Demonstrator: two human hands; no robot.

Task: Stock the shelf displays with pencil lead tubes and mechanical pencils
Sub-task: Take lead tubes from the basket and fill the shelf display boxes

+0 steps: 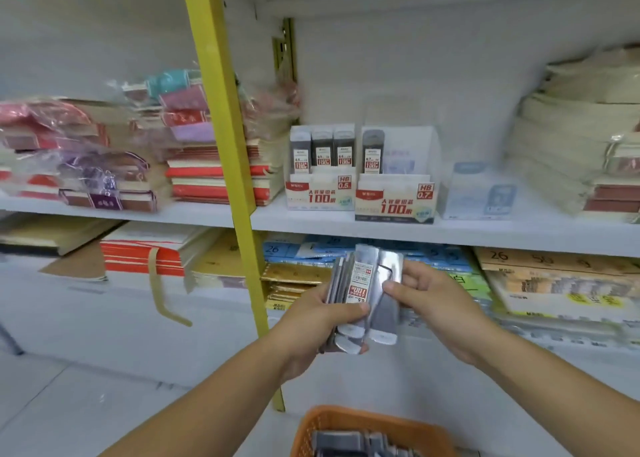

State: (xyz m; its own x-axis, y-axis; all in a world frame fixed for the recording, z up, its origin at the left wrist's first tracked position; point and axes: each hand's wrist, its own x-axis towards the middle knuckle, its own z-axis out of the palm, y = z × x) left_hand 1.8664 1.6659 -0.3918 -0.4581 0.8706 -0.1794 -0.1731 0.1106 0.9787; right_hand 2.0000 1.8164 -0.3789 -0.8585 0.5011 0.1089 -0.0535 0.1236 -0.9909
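My left hand (320, 321) grips a stack of pencil lead tubes (349, 294) in silver packs, held below the shelf. My right hand (429, 301) pinches the outermost lead tube pack (389, 283) at the stack's right side. On the shelf above stand two display boxes: the HB 0.5 display (320, 193) holds three tubes in its back row, and the HB 0.7 display (394, 204) holds one tube at its left. An orange basket (349, 422) with more packs sits at the bottom edge.
A yellow upright post (228, 138) runs down just left of the displays. Stacked notebooks fill the shelf at left (214, 176) and right (571, 152). A pale blue box (481, 193) stands right of the 0.7 display. The lower shelf holds paper pads (554, 283).
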